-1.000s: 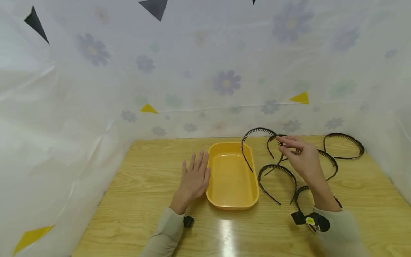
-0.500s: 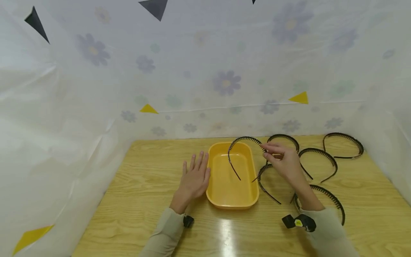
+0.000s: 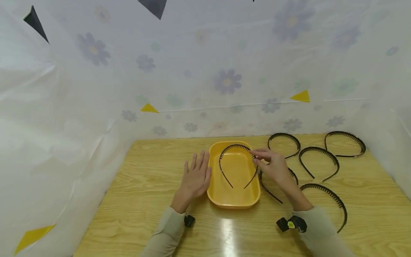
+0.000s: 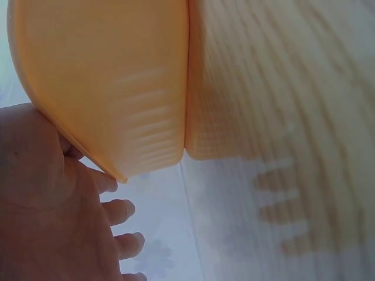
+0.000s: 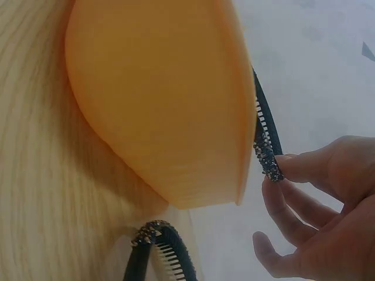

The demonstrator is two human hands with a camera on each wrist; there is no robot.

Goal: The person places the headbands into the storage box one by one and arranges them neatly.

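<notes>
My right hand (image 3: 272,167) pinches a black toothed headband (image 3: 236,145) by its right side, between thumb and fingertips. In the head view the headband overlaps the yellow plastic tray (image 3: 234,206), its two ends pointing toward me. The right wrist view shows glittery specks on the held headband (image 5: 266,155), just past the tray's rim, and the right hand (image 5: 328,205) gripping it. With fingers straight, my left hand (image 3: 194,180) rests against the tray's left side. Up close in the left wrist view, the left hand (image 4: 53,193) touches the rim of the tray (image 4: 117,76).
Several more black headbands lie right of the tray on the wooden table (image 3: 144,178): one headband (image 3: 273,194) beside it, partly under the right hand, a headband (image 3: 284,135) farther back, another headband (image 3: 348,133) at the far right. A flower-patterned white sheet (image 3: 192,71) hangs behind.
My right hand has moved left and toward me, bringing the pinched headband from the tray's right edge to over its middle. The left hand and the tray stay in place.
</notes>
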